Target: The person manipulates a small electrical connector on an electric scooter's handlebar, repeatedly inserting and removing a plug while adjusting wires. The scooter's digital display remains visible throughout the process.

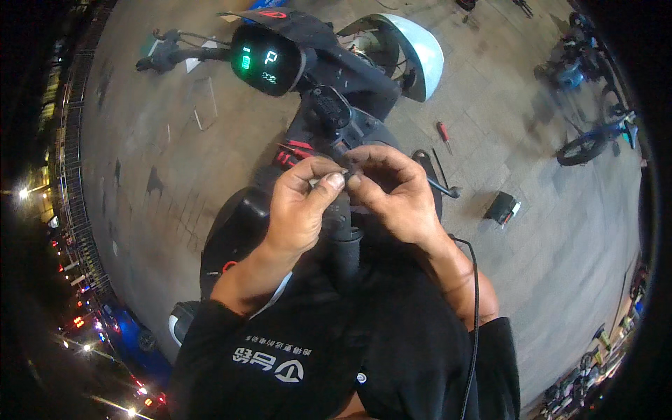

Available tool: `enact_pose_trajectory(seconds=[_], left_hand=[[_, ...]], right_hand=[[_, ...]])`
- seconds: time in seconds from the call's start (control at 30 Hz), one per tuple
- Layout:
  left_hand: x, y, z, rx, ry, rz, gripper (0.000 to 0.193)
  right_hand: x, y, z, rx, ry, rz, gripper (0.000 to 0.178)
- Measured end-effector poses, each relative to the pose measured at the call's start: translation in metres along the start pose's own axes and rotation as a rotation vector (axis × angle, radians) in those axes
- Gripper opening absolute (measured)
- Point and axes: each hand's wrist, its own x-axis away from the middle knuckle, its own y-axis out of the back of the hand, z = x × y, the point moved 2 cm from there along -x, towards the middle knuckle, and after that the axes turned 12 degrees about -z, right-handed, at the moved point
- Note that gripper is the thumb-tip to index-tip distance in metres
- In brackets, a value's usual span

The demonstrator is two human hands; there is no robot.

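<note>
In front of my chest, my left hand (301,203) and my right hand (400,196) come together fingertip to fingertip. Each pinches with thumb and index finger. Something small and dark sits between the fingertips, too small and covered to name. Below them a black handlebar grip (344,255) points toward me. It belongs to an electric scooter, whose lit display (268,61) faces up beyond my hands. A black switch housing (332,106) is on the bar past my fingers.
A light blue scooter panel (422,59) stands out at the front right. On the paved ground to the right lie a red-handled screwdriver (444,134) and a small black box (502,208). A black cable (476,301) hangs along my right arm. Parked two-wheelers (588,143) stand farther right.
</note>
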Motion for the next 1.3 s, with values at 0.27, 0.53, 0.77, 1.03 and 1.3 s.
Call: enact_pose_trajectory(seconds=[0.27, 0.53, 0.77, 1.03, 1.3], left_hand=[[0.001, 0.005, 0.001, 0.160, 0.095, 0.060, 0.010], [-0.001, 0.014, 0.005, 0.179, 0.124, 0.092, 0.012], [-0.002, 0.012, 0.006, 0.308, 0.214, 0.025, 0.016], [-0.002, 0.021, 0.012, 0.509, 0.357, -0.067, 0.025], [0.006, 0.024, 0.011, 0.680, 0.377, 0.018, 0.027]], right_hand=[[-0.002, 0.003, 0.001, 0.070, -0.043, 0.017, 0.018], [-0.008, 0.007, 0.010, 0.191, -0.090, 0.114, 0.022], [-0.006, -0.003, 0.012, 0.345, 0.120, 0.035, 0.019], [0.005, -0.010, 0.006, 0.346, 0.109, -0.044, 0.019], [0.010, -0.005, -0.003, 0.265, 0.112, -0.088, 0.020]])
